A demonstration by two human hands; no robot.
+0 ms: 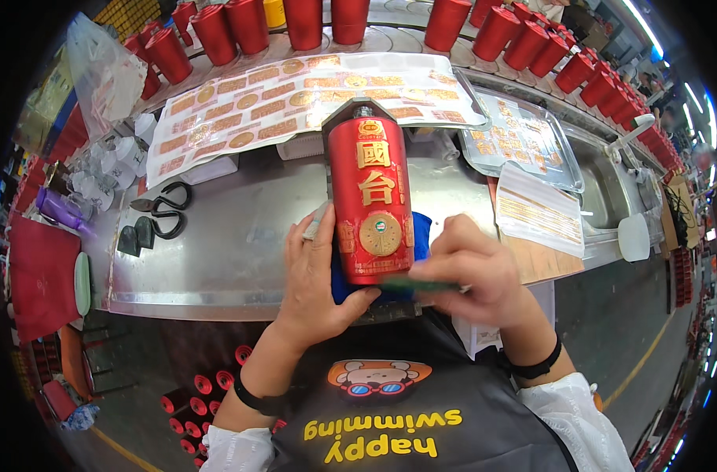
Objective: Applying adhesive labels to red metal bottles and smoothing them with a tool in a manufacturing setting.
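On the steel bench [217,252] the red cylindrical bottle with gold labels [372,200] lies at twelve o'clock, your left hand [321,275] clamped on it, your right hand [472,271] pinching a green tool [409,283]; loosen, and it could roll, skewing the round gold seal [380,234].

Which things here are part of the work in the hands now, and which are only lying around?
In use: red bottle, left hand, right hand with green tool, blue cloth, label sheet.
Lying about: black scissors, purple tool, row of red bottles.
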